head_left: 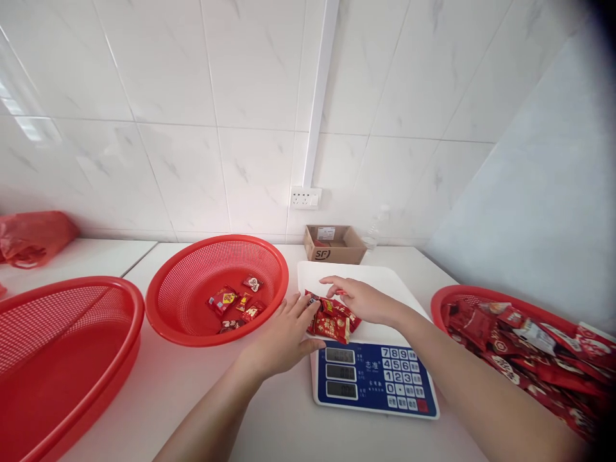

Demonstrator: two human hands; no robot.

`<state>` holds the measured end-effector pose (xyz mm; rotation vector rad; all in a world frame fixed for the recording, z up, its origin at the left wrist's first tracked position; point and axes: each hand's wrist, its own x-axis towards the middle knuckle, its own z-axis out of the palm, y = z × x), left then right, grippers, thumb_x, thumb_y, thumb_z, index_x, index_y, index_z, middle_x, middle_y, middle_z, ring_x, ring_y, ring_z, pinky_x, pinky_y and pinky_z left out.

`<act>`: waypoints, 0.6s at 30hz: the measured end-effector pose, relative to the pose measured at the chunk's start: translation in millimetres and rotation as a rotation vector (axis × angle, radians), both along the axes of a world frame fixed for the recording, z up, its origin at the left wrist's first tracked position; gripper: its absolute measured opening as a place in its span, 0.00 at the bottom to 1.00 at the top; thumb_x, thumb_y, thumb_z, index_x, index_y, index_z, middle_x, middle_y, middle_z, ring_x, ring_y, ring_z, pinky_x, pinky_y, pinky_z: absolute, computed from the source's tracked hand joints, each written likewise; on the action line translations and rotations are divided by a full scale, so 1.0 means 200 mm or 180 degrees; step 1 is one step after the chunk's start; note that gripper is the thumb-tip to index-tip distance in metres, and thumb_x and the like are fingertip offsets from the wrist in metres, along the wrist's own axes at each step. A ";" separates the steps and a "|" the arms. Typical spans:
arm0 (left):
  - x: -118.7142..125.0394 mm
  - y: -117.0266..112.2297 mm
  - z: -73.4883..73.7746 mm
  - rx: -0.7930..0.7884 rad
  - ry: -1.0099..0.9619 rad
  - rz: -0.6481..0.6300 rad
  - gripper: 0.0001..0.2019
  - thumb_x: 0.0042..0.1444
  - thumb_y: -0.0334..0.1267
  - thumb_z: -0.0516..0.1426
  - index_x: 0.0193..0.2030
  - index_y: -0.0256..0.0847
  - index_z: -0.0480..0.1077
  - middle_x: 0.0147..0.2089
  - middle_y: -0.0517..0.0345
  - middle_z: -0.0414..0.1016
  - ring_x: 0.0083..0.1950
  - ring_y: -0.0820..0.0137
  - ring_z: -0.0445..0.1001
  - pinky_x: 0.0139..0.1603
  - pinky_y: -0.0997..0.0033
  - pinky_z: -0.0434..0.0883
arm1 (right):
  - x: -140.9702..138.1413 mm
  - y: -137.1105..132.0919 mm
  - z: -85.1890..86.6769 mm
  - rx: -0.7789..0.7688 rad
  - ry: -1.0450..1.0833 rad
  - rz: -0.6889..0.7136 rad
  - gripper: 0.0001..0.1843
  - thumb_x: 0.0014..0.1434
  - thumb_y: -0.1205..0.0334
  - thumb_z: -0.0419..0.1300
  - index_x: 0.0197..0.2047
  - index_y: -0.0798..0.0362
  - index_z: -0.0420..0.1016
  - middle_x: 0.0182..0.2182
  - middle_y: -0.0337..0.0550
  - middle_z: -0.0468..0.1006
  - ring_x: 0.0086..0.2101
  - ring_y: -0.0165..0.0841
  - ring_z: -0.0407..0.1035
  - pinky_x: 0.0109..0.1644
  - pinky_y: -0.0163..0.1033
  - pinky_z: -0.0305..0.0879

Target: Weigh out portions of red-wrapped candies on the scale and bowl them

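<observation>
On the white pan of the weighing scale lies a small heap of red snack packets, near its left edge. My left hand reaches over that edge with spread fingers, its fingertips against the packets' left side. From the right, my right hand hovers over the heap, index finger stretched out and fingers apart. A small red bit shows by its fingers, too small to name. Left of the scale, a red mesh basket holds several small red packets.
Another red basket stands at the near left. On the right, a red basket is heaped with packets. A cardboard box and a clear bottle stand behind the scale. A red plastic bag lies far left.
</observation>
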<state>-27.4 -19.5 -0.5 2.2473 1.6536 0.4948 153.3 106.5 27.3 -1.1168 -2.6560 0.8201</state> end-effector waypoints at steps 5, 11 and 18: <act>0.00 0.00 0.00 -0.0011 -0.0003 0.0007 0.32 0.62 0.49 0.52 0.69 0.41 0.49 0.72 0.44 0.45 0.72 0.53 0.40 0.67 0.46 0.51 | -0.03 0.00 -0.01 0.0035 0.0312 -0.0227 0.25 0.62 0.72 0.44 0.60 0.48 0.64 0.51 0.44 0.73 0.52 0.35 0.67 0.56 0.42 0.61; -0.01 0.00 0.00 0.0295 -0.0392 0.0052 0.31 0.63 0.51 0.50 0.69 0.41 0.49 0.71 0.46 0.50 0.72 0.57 0.45 0.67 0.52 0.53 | 0.02 0.04 -0.06 -0.0056 0.0141 -0.0361 0.25 0.61 0.70 0.47 0.61 0.50 0.63 0.58 0.46 0.68 0.57 0.37 0.62 0.61 0.45 0.56; -0.05 -0.02 0.06 0.1132 -0.1230 0.0405 0.27 0.63 0.49 0.51 0.65 0.43 0.55 0.65 0.45 0.62 0.66 0.59 0.60 0.62 0.58 0.63 | 0.15 0.01 -0.07 -0.0445 0.0885 -0.0295 0.25 0.63 0.59 0.46 0.63 0.52 0.59 0.59 0.47 0.67 0.59 0.37 0.60 0.64 0.47 0.54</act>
